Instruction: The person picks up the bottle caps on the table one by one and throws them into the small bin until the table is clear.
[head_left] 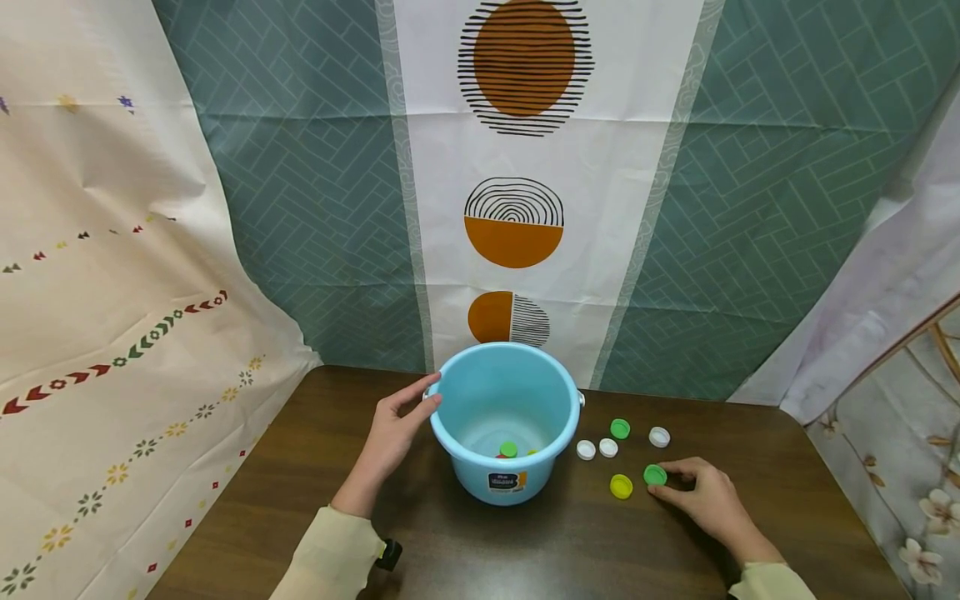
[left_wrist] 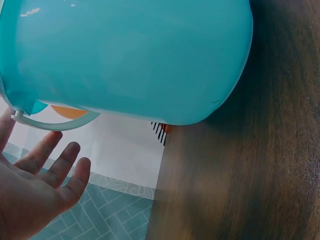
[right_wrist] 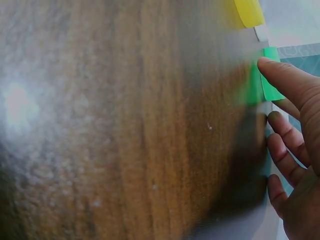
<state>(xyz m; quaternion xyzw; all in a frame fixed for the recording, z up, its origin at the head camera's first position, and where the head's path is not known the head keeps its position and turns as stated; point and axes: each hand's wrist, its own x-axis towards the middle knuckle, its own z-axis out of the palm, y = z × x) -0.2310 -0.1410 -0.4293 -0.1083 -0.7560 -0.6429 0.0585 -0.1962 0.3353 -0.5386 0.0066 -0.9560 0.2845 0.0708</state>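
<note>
A light blue bucket [head_left: 501,482] stands upright on the table, its handle hanging at the side. My left hand [head_left: 393,435] holds the bucket's left rim with thumb and index finger; in the left wrist view the other fingers [left_wrist: 65,165] spread loosely below the handle. Inside the bucket lie a green cap [head_left: 508,449] and parts of red and yellow pieces. On the right, my right hand [head_left: 707,500] pinches a green bottle cap [head_left: 655,475] between thumb and index finger, close over the table. A yellow cap [head_left: 621,487] lies just left of it.
Between bucket and right hand lie another green cap [head_left: 619,428] and white caps [head_left: 586,450], with one more white cap [head_left: 659,437] farther right. Behind the brown wooden table [head_left: 555,550] hangs a patterned curtain [head_left: 315,208]; a pale cloth [head_left: 112,333] drapes along the left.
</note>
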